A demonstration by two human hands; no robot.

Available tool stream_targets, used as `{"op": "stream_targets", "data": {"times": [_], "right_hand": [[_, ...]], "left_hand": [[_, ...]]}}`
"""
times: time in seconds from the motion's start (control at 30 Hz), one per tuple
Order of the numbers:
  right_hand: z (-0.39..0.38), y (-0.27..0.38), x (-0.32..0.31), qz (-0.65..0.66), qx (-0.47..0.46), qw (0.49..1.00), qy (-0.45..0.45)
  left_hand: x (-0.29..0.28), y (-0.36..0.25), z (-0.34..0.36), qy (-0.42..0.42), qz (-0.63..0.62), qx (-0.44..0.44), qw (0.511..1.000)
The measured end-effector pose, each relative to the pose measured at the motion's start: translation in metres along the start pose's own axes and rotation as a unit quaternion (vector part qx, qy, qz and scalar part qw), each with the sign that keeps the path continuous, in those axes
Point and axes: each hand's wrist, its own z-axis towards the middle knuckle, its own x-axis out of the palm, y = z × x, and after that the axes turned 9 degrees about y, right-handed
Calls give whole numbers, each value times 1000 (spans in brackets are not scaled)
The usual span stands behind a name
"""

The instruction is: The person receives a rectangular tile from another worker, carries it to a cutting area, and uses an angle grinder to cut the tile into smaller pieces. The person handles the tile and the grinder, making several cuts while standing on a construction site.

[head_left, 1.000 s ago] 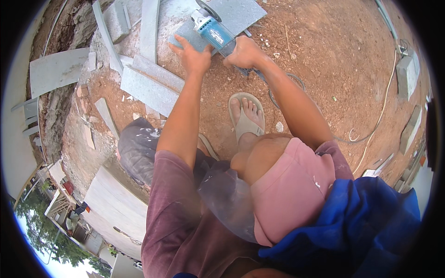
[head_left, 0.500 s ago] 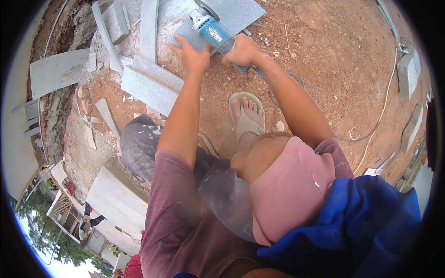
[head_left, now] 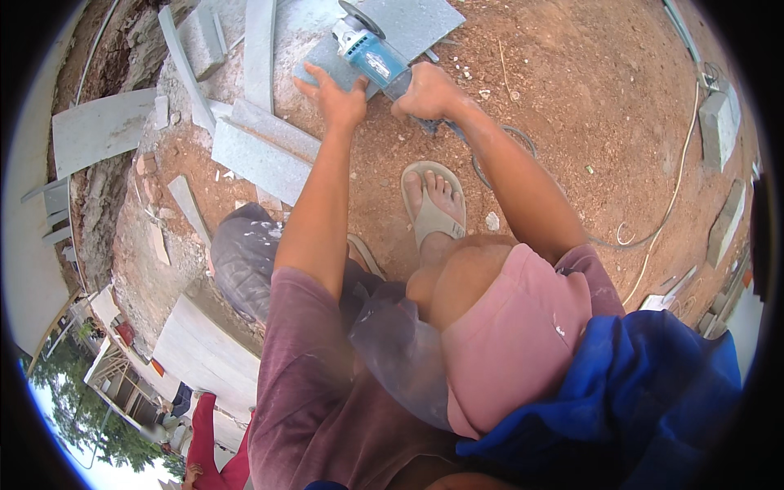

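An angle grinder (head_left: pixel 377 62) with a teal body and a metal head lies over a blue-grey stone slab (head_left: pixel 420 24) at the top middle. Its dark round disc (head_left: pixel 362 18) is at the far end, over the slab. My right hand (head_left: pixel 430 91) wraps round the grinder's rear grip, where a dark cord comes out. To the left of the tool, my left hand (head_left: pixel 336 98) rests with fingers spread on the slab's near left edge. Whether the disc is turning cannot be made out.
Cut stone strips (head_left: pixel 261 151) and offcuts lie on the dusty ground at left. The grinder's cord (head_left: pixel 527 143) loops over the reddish dirt (head_left: pixel 588 98) at right. Stone blocks (head_left: pixel 719 135) stand at the right rim. A person in red (head_left: pixel 204 441) is at lower left.
My hands and the grinder keep nearly the same place on the slab; the view has shifted slightly. At lower left, more of the person in red has come into sight.
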Motion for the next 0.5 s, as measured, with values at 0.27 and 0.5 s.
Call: {"op": "stream_targets", "data": {"times": [0.27, 0.5], "right_hand": [[0, 2, -1, -1, 7, 1000, 1], [-2, -7, 1, -17, 8, 1000, -5]], "left_hand": [[2, 1, -2, -8, -4, 1, 1000], [2, -8, -6, -5, 4, -27, 1000]]}}
